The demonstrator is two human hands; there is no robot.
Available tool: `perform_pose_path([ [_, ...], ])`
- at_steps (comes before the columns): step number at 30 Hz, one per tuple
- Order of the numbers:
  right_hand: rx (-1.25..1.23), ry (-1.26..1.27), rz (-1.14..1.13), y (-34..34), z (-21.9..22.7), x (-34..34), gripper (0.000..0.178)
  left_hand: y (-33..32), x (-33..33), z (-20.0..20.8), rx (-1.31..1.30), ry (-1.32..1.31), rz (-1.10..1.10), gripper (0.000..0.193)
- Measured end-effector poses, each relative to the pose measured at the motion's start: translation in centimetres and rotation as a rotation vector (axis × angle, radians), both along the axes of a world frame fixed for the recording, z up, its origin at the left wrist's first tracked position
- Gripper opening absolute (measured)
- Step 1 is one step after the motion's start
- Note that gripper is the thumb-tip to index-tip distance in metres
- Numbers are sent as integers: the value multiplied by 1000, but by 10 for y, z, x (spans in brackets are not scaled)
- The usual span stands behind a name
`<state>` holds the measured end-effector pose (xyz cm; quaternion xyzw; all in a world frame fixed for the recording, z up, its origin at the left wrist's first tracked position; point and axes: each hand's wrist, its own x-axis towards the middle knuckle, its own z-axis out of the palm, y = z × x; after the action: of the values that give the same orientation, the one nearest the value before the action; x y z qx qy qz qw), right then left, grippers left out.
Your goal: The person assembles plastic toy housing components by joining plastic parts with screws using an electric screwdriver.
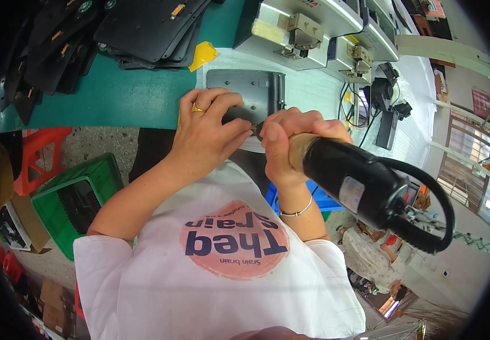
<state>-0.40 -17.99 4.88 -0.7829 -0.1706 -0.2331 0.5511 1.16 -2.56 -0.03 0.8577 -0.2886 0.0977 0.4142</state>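
Observation:
My right hand point(284, 148) is wrapped round the front end of a black electric screwdriver point(364, 184), whose body slants down to the right with a cable looping off its rear. The tool's front end points at the near edge of a flat dark grey panel point(239, 82) on the white work mat. My left hand point(204, 131), with a ring on one finger, lies over the panel's left part. Its thumb and forefinger pinch together close to the tool's tip; what they hold is too small to name. My fingers partly hide the panel's near edge.
Stacked black panels point(148, 28) lie on the green table mat point(126, 99) at the far left. Yellow tape point(203, 55) marks the white mat's corner. Metal-fronted machines point(304, 34) stand at the back, black adapters point(382, 93) at the right. A green crate point(75, 192) sits lower left.

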Motion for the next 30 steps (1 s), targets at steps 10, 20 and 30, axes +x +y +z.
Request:
perform_pose_path([
  [10, 314, 19, -63, -3, -5, 5, 59, 0, -2, 1, 30, 14, -6, 12],
  [20, 214, -27, 57, -7, -6, -3, 43, -3, 2, 3, 16, -4, -8, 12],
  [30, 602, -11, 31, -43, 15, 30, 60, -6, -4, 5, 88, -58, 15, 15],
])
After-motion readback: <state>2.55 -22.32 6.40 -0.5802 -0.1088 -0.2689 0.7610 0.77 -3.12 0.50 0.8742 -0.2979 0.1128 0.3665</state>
